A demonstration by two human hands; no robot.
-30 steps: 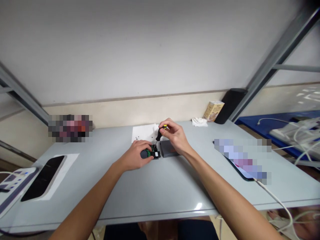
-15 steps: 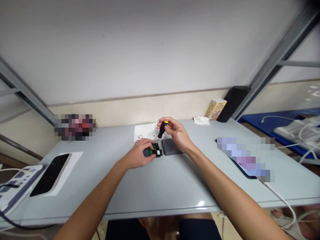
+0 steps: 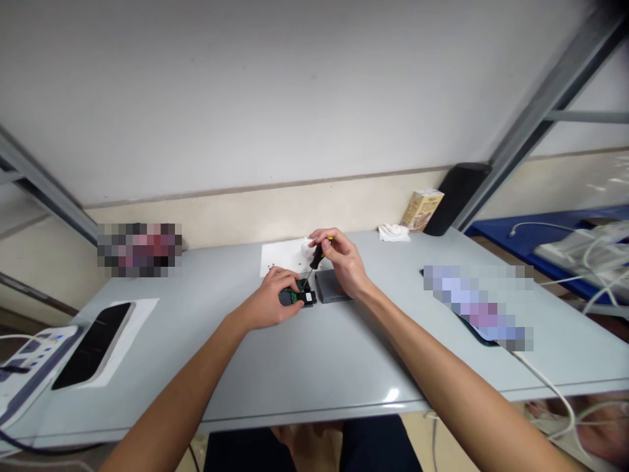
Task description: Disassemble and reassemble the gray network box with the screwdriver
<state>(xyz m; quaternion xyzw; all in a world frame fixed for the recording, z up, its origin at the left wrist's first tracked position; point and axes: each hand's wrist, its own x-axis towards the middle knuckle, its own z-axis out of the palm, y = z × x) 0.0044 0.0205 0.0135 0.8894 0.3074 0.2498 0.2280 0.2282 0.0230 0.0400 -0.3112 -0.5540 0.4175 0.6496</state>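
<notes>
My right hand is closed round the handle of a screwdriver, black with a yellow band. The shaft slants down and left, its tip at a small green circuit board with black parts. Fingers and thumb of my left hand grip that circuit board by its left side and press it to the table. Just right of the board, partly under my right wrist, lies a flat grey metal case. Behind the board is a sheet of white paper with several tiny dark bits, perhaps screws, on it.
On the left of the grey table lie a phone and a power strip. A yellow box, a crumpled tissue and a black cylinder stand at the back right. A blurred-out device with a white cable lies on the right.
The view has shifted slightly. The screwdriver handle has turned a little in my right hand, whose fingers have shifted on it; my left hand keeps its hold on the board.
</notes>
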